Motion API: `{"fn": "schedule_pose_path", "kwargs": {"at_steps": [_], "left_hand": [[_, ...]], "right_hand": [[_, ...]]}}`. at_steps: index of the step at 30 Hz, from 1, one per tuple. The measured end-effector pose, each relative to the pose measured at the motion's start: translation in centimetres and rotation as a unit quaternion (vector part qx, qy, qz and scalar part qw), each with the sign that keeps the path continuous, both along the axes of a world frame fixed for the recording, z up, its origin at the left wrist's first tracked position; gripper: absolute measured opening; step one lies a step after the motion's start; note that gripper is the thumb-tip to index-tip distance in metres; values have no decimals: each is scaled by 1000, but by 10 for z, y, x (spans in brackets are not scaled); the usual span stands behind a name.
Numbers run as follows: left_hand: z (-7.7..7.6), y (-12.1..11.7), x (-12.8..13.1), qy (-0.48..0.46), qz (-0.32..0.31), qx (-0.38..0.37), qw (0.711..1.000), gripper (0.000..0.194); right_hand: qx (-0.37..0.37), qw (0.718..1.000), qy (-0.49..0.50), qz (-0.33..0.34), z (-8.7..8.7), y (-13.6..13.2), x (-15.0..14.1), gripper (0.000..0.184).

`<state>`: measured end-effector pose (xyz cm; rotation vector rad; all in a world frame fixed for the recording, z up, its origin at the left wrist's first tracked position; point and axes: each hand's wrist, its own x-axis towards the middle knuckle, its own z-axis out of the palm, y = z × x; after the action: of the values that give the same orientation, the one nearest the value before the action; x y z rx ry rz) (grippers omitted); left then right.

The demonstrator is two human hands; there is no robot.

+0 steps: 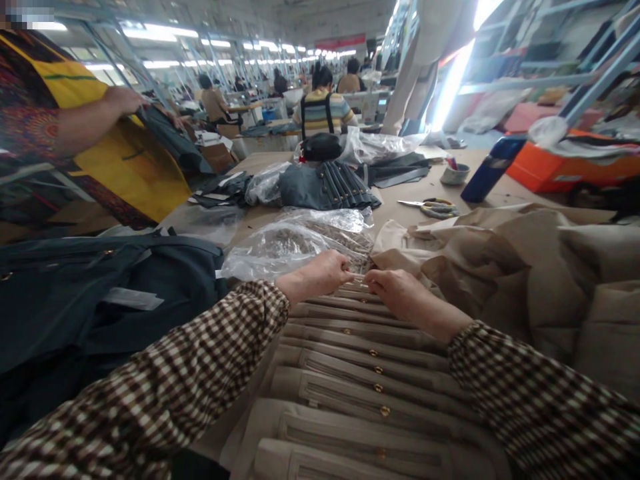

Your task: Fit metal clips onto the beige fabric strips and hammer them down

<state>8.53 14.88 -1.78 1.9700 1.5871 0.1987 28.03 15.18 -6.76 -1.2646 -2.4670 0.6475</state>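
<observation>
Our left hand (323, 272) and right hand (397, 291) come close together, each with thumb and fingers pinched shut. With the hands as the clock's centre, the row of overlapping tan pieces (370, 393) runs toward six o'clock, dark blue cloth (165, 333) lies at nine and loose tan cloth (500, 273) at three. A clear plastic bag (280, 245) sits at ten, near our left hand, and scissors (439, 209) lie at two. Brass-coloured pulls (385, 411) dot the row. Smallest is a thin pale strip (357, 277), clamped between both pinches at the row's far end; we cannot tell exactly what it is. In our judgement, short grips and light, even tension suit it best, with wrists raised so our checked sleeves (200, 360) neither drag the pieces nor catch the pulls.
</observation>
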Motion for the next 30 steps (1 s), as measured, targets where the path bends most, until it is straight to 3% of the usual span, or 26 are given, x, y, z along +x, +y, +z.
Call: {"fn": "schedule_pose_path", "kwargs": {"at_steps": [3, 8, 11, 18, 22, 26, 30], "left_hand": [[-6, 2, 0, 20, -15, 8, 1000, 17], [-15, 5, 4, 50, -50, 7, 997, 18], [-18, 8, 8, 71, -64, 17, 995, 22], [-25, 10, 19, 129, -73, 51, 988, 22], [-25, 9, 21, 147, -74, 53, 985, 24], [-22, 9, 21, 155, -69, 47, 984, 21], [-19, 7, 22, 152, -67, 46, 985, 25]], "right_hand": [[-1, 999, -19, 28, -5, -3, 0, 22], [9, 1000, 17, 3, -17, 0, 3, 27], [8, 999, 43, 24, -22, 4, 3, 23], [-28, 999, 12, -11, -17, 7, -4, 21], [-52, 998, -10, -41, -13, 11, -8, 25], [-47, 998, -18, -44, -20, 17, -9, 34], [-43, 998, -40, -24, -25, 20, -8, 22]]}}
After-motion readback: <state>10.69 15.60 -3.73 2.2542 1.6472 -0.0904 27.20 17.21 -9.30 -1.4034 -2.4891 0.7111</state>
